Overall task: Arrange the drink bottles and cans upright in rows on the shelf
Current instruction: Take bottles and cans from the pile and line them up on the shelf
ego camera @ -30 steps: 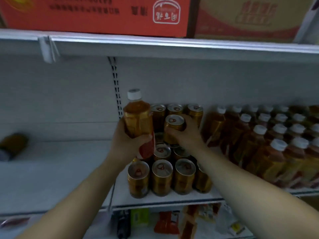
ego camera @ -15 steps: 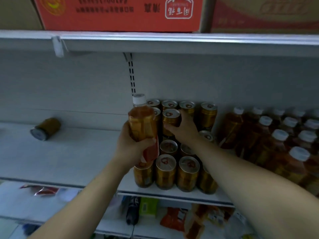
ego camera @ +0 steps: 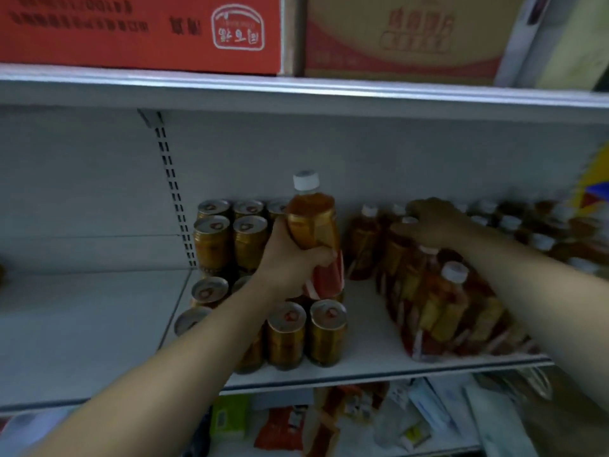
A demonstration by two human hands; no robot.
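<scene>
My left hand (ego camera: 290, 258) grips an amber tea bottle (ego camera: 313, 225) with a white cap and red label. It holds the bottle upright above the block of gold cans (ego camera: 286, 334), which stand in rows on the white shelf (ego camera: 372, 367), with more cans stacked two high (ego camera: 212, 242) at the back left. My right hand (ego camera: 431, 222) lies on the caps of the bottle group (ego camera: 441, 311) to the right. Those bottles lean and are blurred. Whether its fingers grip a cap is unclear.
A bare strip of shelf separates the cans from the bottles. The upper shelf edge (ego camera: 296, 94) hangs close overhead, carrying a red carton (ego camera: 138, 31) and a tan carton (ego camera: 405, 34). A slotted upright (ego camera: 174, 192) borders the cans. Packets (ego camera: 346, 420) fill the shelf below.
My right hand left the can on top of the stack and moved right onto the bottle caps. The left hand carried its bottle slightly right. The view swung right.
</scene>
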